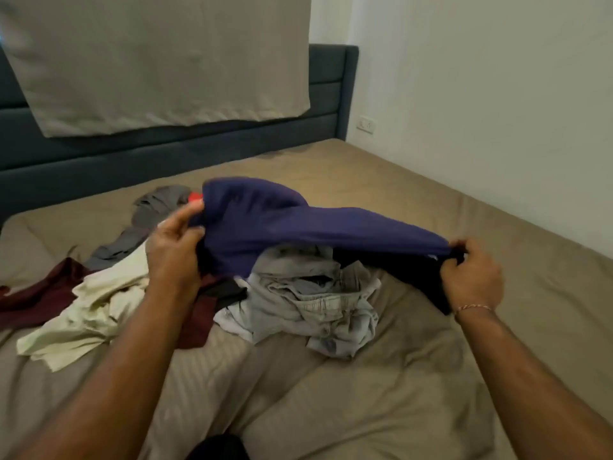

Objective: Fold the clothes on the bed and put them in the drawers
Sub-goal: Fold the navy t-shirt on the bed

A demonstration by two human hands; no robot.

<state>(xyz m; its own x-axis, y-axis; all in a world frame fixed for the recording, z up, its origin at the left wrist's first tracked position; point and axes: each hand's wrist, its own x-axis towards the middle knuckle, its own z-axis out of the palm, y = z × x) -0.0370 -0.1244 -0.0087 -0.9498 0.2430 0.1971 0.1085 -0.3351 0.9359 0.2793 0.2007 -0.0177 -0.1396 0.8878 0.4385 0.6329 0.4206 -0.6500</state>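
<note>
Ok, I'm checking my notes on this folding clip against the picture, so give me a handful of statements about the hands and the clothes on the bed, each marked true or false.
1. Both hands hold the navy garment above the bed. True: left hand at one end, right hand at the other.
2. The navy garment lies folded flat on the bed. False: it is stretched between the hands, in the air.
3. A crumpled light grey garment lies under the navy one. True.
4. The cream garment is right of the grey one. False: it lies to its left.
5. The right wrist wears a thin bracelet. True.
</note>
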